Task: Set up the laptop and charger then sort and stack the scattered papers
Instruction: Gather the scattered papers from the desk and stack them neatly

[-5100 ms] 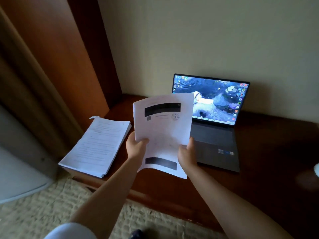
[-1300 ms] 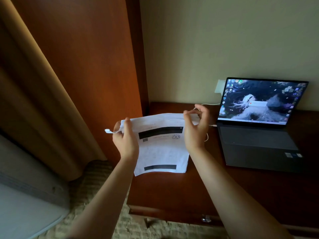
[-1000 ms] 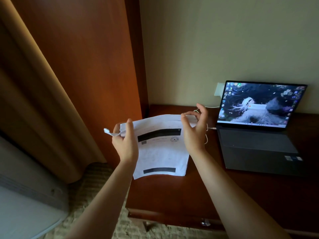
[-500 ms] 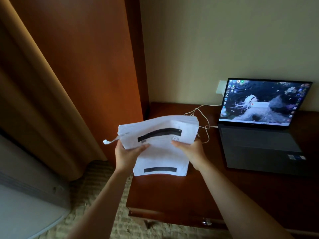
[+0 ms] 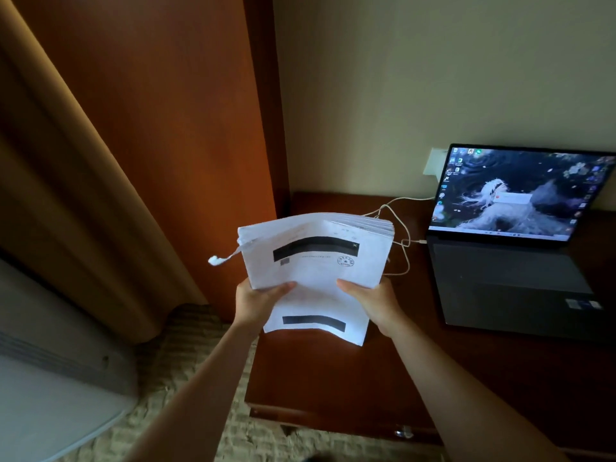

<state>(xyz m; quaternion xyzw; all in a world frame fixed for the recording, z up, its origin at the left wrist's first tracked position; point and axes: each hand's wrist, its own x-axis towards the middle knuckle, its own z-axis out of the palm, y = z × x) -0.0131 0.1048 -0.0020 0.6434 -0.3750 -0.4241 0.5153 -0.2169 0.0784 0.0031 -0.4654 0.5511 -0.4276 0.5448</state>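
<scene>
A thick stack of white papers point(image 5: 316, 258) with black bars on its top sheet is raised above the left end of the dark wooden desk point(image 5: 333, 371). My left hand point(image 5: 256, 301) grips its lower left edge and my right hand point(image 5: 373, 300) grips its lower right edge. The top sheet hangs down lower than the rest. A curled paper strip sticks out at the upper left corner. The open laptop point(image 5: 513, 248) stands on the right with its screen lit. A white charger cable point(image 5: 400, 235) runs from the wall socket point(image 5: 435, 165) to the laptop's left side.
A tall wooden panel point(image 5: 186, 128) and a tan curtain point(image 5: 76, 195) stand to the left of the desk. A white appliance point(image 5: 50, 378) sits at the lower left on patterned carpet point(image 5: 200, 345). A drawer knob point(image 5: 403, 432) shows on the desk front.
Both hands moved from the stack's top edge to its lower edge and took hold there. The stack rose off the desk and tilted up toward me.
</scene>
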